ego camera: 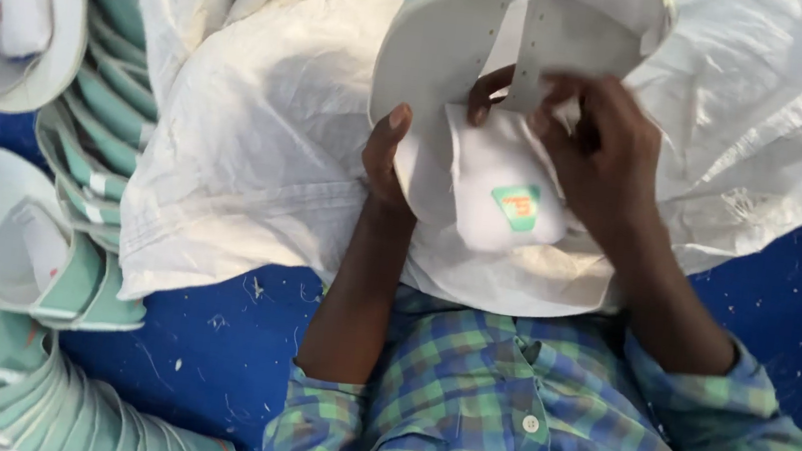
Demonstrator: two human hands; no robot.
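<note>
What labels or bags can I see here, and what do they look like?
Tongue label: on the white shoe tongue in the middle, below the right hand; a small green patch with an orange mark.
Sack: under the shoe upper, spread wide; white, woven, crumpled.
Stacked uppers: at left; mint green and white, no label readable.

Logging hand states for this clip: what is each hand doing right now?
Left hand: closed on the edge of the white shoe upper.
Right hand: closed, fingers pinching the same upper near its white tongue.
</note>
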